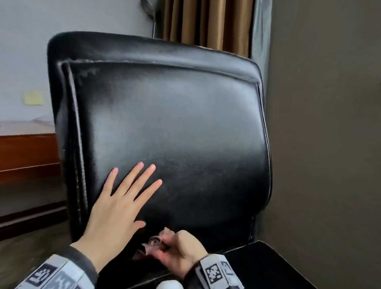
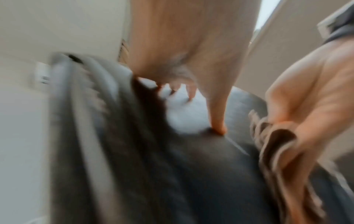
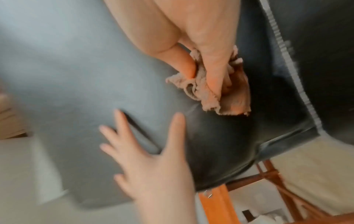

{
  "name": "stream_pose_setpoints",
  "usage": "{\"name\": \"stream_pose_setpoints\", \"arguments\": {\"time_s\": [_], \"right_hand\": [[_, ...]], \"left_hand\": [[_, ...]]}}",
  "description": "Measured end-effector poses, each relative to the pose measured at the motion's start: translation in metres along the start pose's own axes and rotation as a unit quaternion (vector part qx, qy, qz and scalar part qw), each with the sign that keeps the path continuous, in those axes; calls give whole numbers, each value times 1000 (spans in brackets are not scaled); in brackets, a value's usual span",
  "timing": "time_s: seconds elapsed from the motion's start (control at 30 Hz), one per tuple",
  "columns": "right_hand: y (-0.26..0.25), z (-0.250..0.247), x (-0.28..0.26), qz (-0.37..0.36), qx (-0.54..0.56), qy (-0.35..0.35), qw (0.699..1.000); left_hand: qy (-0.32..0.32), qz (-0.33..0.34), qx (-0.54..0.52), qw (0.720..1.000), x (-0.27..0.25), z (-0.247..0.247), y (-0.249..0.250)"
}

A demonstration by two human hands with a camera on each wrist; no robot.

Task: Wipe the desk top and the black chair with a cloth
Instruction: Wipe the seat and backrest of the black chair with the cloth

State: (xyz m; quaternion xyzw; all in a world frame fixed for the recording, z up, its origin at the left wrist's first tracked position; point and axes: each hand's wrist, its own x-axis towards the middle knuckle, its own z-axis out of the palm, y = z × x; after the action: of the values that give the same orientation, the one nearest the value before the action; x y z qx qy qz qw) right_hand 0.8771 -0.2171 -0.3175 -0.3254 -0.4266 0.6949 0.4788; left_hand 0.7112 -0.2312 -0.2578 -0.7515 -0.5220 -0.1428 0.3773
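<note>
The black leather chair (image 1: 175,121) fills the head view, its backrest facing me. My left hand (image 1: 121,202) lies flat on the lower left of the backrest with fingers spread and straight. My right hand (image 1: 180,251) grips a crumpled brownish cloth (image 1: 154,243) low down, where the backrest meets the seat (image 1: 267,272). In the right wrist view the cloth (image 3: 220,94) is bunched under the curled fingers against the leather, and the left hand (image 3: 149,151) lies spread beside it. The left wrist view is blurred; it shows the right hand (image 2: 314,98) holding the cloth (image 2: 277,144).
A wooden desk (image 1: 21,141) stands to the left behind the chair, with a yellow note (image 1: 33,98) on the wall above it. Brown curtains (image 1: 206,18) and a lamp (image 1: 149,9) are behind. A dark wall (image 1: 327,128) is close on the right.
</note>
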Motion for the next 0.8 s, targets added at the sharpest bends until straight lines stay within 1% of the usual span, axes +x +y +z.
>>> {"name": "stream_pose_setpoints", "arguments": {"time_s": [0.03,0.07,0.1,0.13,0.17,0.2,0.23,0.27,0.3,0.33,0.37,0.4,0.43,0.47,0.53,0.57,0.6,0.67,0.73,0.8], "right_hand": [[-23,16,-15,2,76,-75,994],[-44,23,-23,17,153,-126,980],[-67,30,-30,-9,132,-136,982],[-92,40,-37,-99,64,-146,982],[-114,49,-39,-196,-21,-121,973],[-134,60,-38,-299,-112,-76,945],[-151,70,-36,-393,-210,-41,894],[-165,82,-32,-458,-316,-24,831],[-175,92,-25,-489,-409,-11,771],[-181,101,-16,-495,-472,-9,730],[-184,107,-7,-488,-524,-18,698],[-183,113,1,-472,-570,-28,672],[-180,118,8,-452,-606,-36,653],[-178,122,13,-436,-626,-41,646],[-177,130,22,-393,-629,-41,670],[-181,137,26,-382,-625,-36,679],[-187,147,31,-382,-624,-28,681],[-200,169,45,-388,-635,-9,667],[-207,197,57,-395,-664,-7,635],[-205,219,64,-424,-682,-4,596]], "left_hand": [[31,-36,5,999,4,-12,-20],[65,-79,15,995,9,-27,-41],[89,-127,24,988,15,-43,-62],[103,-178,22,978,21,-60,-83],[102,-232,0,967,30,-76,-103],[89,-284,-36,954,38,-90,-119],[74,-327,-83,939,46,-103,-133],[65,-357,-141,921,54,-113,-146],[63,-374,-203,903,63,-120,-158],[66,-378,-264,885,71,-125,-170],[63,-373,-321,868,77,-126,-181],[50,-364,-376,851,82,-124,-191],[29,-351,-434,829,86,-123,-198],[3,-338,-485,806,89,-123,-202],[-38,-316,-556,768,91,-123,-203],[-44,-312,-570,759,91,-123,-201],[-46,-310,-572,759,91,-124,-199],[-51,-306,-558,770,92,-126,-195],[-59,-300,-542,783,87,-130,-196],[-55,-289,-534,793,79,-134,-200]]}}
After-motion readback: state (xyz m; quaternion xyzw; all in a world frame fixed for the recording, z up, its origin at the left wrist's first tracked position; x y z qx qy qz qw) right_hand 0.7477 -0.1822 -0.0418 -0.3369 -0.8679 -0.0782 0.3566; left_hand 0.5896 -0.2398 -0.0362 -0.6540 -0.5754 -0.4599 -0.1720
